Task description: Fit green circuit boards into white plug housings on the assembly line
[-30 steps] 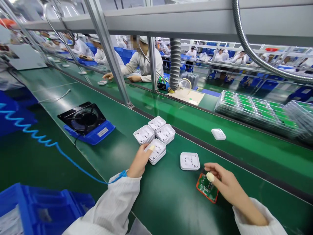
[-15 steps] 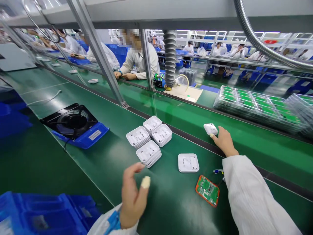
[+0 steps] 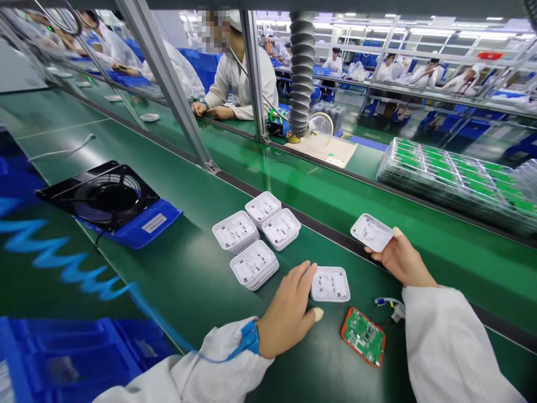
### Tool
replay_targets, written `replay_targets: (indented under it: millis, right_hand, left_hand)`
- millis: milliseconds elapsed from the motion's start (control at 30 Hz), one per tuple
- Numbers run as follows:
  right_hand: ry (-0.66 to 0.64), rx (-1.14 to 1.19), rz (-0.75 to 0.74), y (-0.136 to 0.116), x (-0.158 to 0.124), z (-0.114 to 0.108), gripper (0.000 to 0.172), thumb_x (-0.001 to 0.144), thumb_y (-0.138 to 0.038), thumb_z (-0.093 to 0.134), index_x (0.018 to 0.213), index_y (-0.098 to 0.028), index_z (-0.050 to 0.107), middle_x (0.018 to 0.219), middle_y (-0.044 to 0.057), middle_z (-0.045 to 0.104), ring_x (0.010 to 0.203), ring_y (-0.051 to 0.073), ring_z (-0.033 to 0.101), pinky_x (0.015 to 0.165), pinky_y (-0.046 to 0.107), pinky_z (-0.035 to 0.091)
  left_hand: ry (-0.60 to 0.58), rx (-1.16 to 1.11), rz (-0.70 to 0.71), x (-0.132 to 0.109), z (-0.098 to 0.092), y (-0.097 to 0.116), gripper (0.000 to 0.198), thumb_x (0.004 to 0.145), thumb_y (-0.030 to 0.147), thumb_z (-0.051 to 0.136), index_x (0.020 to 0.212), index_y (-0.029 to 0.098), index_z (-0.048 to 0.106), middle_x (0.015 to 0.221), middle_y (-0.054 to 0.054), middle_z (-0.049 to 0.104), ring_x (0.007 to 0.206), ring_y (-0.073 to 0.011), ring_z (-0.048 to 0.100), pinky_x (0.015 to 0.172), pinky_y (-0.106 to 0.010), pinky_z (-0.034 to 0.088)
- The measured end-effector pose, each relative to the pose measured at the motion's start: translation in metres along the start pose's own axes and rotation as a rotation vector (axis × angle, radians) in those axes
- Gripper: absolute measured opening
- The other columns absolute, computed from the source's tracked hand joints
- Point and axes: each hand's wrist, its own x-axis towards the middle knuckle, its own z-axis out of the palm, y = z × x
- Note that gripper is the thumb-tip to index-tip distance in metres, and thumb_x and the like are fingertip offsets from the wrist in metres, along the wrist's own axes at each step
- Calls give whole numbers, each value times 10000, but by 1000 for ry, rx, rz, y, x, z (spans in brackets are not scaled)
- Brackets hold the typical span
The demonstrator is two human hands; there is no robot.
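Between the thumb and fingers of my right hand [image 3: 405,258] is a white plastic housing [image 3: 372,232], held tilted above the green belt with its hollow inside facing me. My left hand [image 3: 290,308] reaches over the bench, thumb apart from the fingers. Its fingertips are at the left edge of another white housing [image 3: 330,284] lying on the bench; whether they touch it I cannot tell. Further left stand several stacks of the same housings [image 3: 254,264]. A green circuit board [image 3: 364,337] in an orange-red frame lies near my right sleeve, with a cable connector [image 3: 394,309] beside it.
A black fan [image 3: 113,196] sits on a blue tray [image 3: 155,224] to the left. Clear trays of green boards [image 3: 453,173] stand beyond the belt [image 3: 319,193]. A blue coiled cord [image 3: 75,268] runs to my left wrist. Across the line sits a co-worker [image 3: 247,84].
My left hand has moved right, from beside the stacks to the single housing. My right hand has turned the held housing so more of its inside shows. The view has shifted slightly.
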Motion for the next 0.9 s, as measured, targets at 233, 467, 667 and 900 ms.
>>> replay_targets:
  millis: [233, 467, 667, 900]
  right_hand:
    - [11, -71, 59, 14, -45, 11, 359, 782, -463, 513, 1025, -200, 538, 870, 52, 660, 698, 179, 612, 610, 298, 486]
    - [149, -701, -122, 20, -59, 8, 368, 804, -476, 437, 990, -206, 604, 885, 43, 665, 806, 208, 602, 713, 333, 459]
    - [152, -738, -222, -3, -80, 12, 326, 817, -416, 446, 1023, -201, 578, 956, 51, 658, 867, 199, 609, 771, 333, 468]
    - [-201, -832, -501, -34, -98, 55, 364, 846, -357, 459, 1168, -199, 514, 1151, 79, 592, 1026, 207, 544, 862, 345, 430]
  left_hand:
    - [-33, -1, 14, 23, 12, -2, 742, 711, 223, 598, 1370, 186, 260, 1316, -110, 416, 1193, -273, 385, 986, -433, 342]
    - [59, -132, -67, 19, 7, 3, 650, 654, 201, 633, 1258, 186, 393, 1241, -99, 468, 1140, -273, 429, 963, -423, 366]
    - [183, -335, -61, 21, -8, 5, 639, 681, 185, 629, 1269, 213, 381, 1279, -77, 444, 1164, -233, 447, 978, -381, 381]
    - [-1, -278, 202, 15, -15, 16, 692, 676, 178, 630, 1310, 226, 356, 1338, -75, 414, 1234, -247, 386, 1032, -402, 332]
